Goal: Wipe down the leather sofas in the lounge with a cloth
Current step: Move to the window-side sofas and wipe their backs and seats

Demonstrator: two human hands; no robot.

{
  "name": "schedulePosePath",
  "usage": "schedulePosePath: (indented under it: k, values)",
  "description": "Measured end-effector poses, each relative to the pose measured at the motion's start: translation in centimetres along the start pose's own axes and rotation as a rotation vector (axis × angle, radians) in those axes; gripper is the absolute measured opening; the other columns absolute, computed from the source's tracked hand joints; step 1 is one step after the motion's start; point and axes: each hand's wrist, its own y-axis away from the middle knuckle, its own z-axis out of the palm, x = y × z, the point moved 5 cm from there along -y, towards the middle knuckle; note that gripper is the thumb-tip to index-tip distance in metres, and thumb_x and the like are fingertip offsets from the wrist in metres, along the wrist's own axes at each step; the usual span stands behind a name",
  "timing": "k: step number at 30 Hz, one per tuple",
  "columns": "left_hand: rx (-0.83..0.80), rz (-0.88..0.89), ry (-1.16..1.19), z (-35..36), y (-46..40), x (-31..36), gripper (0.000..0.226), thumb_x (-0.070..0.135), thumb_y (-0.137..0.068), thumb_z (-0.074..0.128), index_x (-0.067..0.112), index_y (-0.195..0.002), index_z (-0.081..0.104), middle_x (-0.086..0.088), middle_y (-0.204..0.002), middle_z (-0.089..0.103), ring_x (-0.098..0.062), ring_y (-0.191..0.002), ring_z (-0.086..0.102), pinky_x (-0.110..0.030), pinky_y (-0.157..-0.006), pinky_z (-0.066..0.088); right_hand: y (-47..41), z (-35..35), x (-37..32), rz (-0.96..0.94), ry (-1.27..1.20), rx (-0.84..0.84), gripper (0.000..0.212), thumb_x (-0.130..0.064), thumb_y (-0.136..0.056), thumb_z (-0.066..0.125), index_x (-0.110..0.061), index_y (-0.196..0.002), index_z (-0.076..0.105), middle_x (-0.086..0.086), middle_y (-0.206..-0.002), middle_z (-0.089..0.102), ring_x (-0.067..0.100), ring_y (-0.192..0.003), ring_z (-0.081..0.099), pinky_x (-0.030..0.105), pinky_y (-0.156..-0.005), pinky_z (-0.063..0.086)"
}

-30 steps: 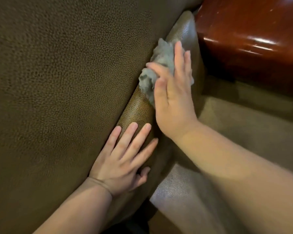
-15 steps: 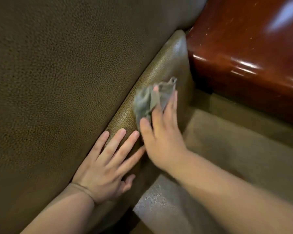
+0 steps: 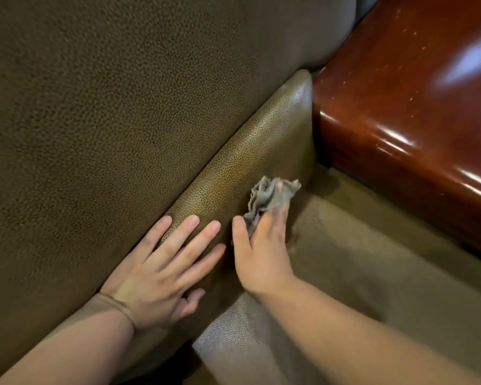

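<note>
The brown pebbled leather sofa (image 3: 117, 120) fills the left and top of the head view, and its rounded front band (image 3: 261, 140) runs diagonally down to the left. A crumpled grey cloth (image 3: 267, 198) lies against the lower face of that band. My right hand (image 3: 261, 254) presses it there with straight fingers, the thumb spread to the left, and most of the cloth bunches out past the fingertips. Just to the left, my left hand (image 3: 161, 268) rests flat on the band with fingers spread and holds nothing.
A glossy red-brown wooden piece (image 3: 414, 107) stands close at the right, almost meeting the sofa's corner. Tan carpet (image 3: 372, 259) lies below it. A paler, shiny leather surface (image 3: 233, 343) shows under my right forearm.
My right hand has slid the cloth down the band from near the far corner toward me, and lower on its face. My left hand has stayed flat on the band.
</note>
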Motion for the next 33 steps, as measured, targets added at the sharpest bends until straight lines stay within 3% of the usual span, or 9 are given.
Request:
schedulePosePath:
  k: [2,7,11,14,19,23,28,31,33]
  values:
    - [0.002,0.003,-0.001,0.2,0.1,-0.1,0.087,0.054,-0.078,0.069,0.02,-0.156,0.053,-0.013,-0.173,0.027,-0.038,-0.158,0.021,-0.058,-0.129,0.014,-1.2,0.1,2.8,0.111,0.024,-0.066,0.095,-0.066,-0.095,0.015,-0.003,-0.165,0.002,0.025,-0.171,0.001,0.033,-0.161,0.0,0.031,-0.128,-0.002]
    - [0.002,0.001,0.006,0.5,0.1,-0.1,0.086,0.055,-0.08,0.068,0.02,-0.156,0.052,-0.013,-0.173,0.026,-0.039,-0.158,0.02,-0.059,-0.129,0.014,-11.3,-4.6,2.7,0.517,-0.355,0.451,0.062,-0.041,-0.113,0.031,-0.003,-0.161,0.023,0.024,-0.164,0.029,0.036,-0.152,0.029,0.041,-0.125,0.02]
    - [0.014,-0.004,0.018,0.5,0.3,0.0,0.087,0.055,-0.08,0.069,0.02,-0.157,0.05,-0.013,-0.173,0.026,-0.039,-0.16,0.018,-0.059,-0.129,0.014,-4.1,-3.3,-0.4,0.126,-0.177,0.221,0.054,-0.034,-0.11,0.036,-0.002,-0.153,0.034,0.022,-0.161,0.034,0.029,-0.148,0.035,0.026,-0.122,0.02]
    - [0.021,0.008,0.026,0.6,0.3,-0.1,0.087,0.056,-0.08,0.069,0.021,-0.158,0.05,-0.013,-0.174,0.025,-0.037,-0.163,0.013,-0.059,-0.129,0.014,0.7,-2.7,0.4,-0.015,-0.052,-0.024,0.045,-0.036,-0.108,0.037,-0.007,-0.142,0.042,0.015,-0.157,0.039,0.021,-0.135,0.04,0.012,-0.103,0.024]
    - [-0.055,-0.009,0.009,0.2,0.0,0.1,0.084,0.062,-0.083,0.066,0.023,-0.156,0.052,-0.014,-0.173,0.024,-0.042,-0.157,0.023,-0.058,-0.129,0.013,2.7,-5.8,4.1,0.119,0.173,-0.241,0.028,-0.043,-0.109,0.04,-0.022,-0.117,0.056,-0.002,-0.1,0.062,0.021,-0.093,0.059,0.033,-0.074,0.04]
    - [-0.125,-0.033,0.069,-0.6,-0.3,-0.3,0.079,0.069,-0.093,0.048,0.025,-0.158,0.05,-0.011,-0.175,0.021,-0.041,-0.159,0.021,-0.059,-0.13,0.011,4.8,-8.8,5.9,0.125,0.317,-0.291,0.034,-0.051,-0.107,0.038,-0.025,-0.099,0.058,-0.004,-0.093,0.064,0.021,-0.088,0.059,0.035,-0.073,0.04]
    - [-0.476,-0.627,0.297,-3.3,1.0,7.6,0.075,0.072,-0.102,0.014,0.035,-0.163,0.035,-0.002,-0.177,0.013,-0.032,-0.164,0.003,-0.059,-0.13,0.004,9.7,-12.9,5.9,0.143,0.323,-0.31,0.039,-0.055,-0.105,0.04,-0.03,-0.076,0.05,-0.007,-0.078,0.059,0.011,-0.074,0.055,0.03,-0.06,0.036]
    - [-0.62,-0.828,0.863,-7.0,5.8,18.2,0.059,0.064,-0.106,0.032,0.036,-0.152,0.055,0.004,-0.154,0.057,-0.018,-0.144,0.048,-0.035,-0.119,0.036,13.3,-16.8,6.1,0.205,0.301,-0.315,0.042,-0.054,-0.106,0.042,-0.027,-0.077,0.055,-0.006,-0.074,0.061,0.01,-0.071,0.057,0.03,-0.059,0.038]
    - [-0.62,-0.854,0.933,-10.3,9.1,20.9,0.05,0.06,-0.106,0.038,0.036,-0.137,0.067,0.013,-0.128,0.07,-0.011,-0.12,0.063,-0.029,-0.101,0.051,15.8,-19.5,5.8,0.215,0.351,-0.36,0.044,-0.052,-0.106,0.044,-0.022,-0.075,0.052,-0.005,-0.07,0.059,0.015,-0.069,0.057,0.03,-0.059,0.038]
